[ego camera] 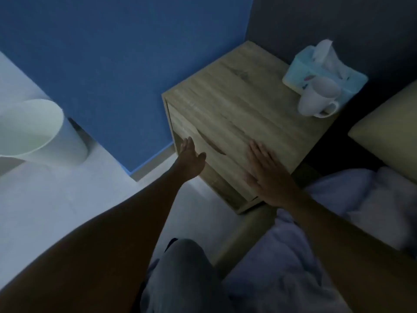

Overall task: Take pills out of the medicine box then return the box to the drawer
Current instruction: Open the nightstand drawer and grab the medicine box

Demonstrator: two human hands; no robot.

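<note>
So you're sitting on the bed (338, 222) with the wooden nightstand (243, 105) right in front of you, and that's basically the centre of everything. Off to its left on the floor there's a white bin (33, 132). On the back right corner of the nightstand top you've got a blue tissue box (325, 71) with a white mug (316, 98) touching its front.

The drawer (203, 145) on the nightstand's front face looks shut, with that curved cut-out grip showing. No medicine box or pills anywhere in view, so my guess is the box is in that drawer.

Your left hand (190, 158) is spread flat, empty, right up against the drawer front just left of the grip. Your right hand (265, 170) is also flat with fingers loosely together, resting on the nightstand's front right edge, holding nothing.

Honestly it reads like either nothing's started or everything's finished. Can't tell which.
</note>
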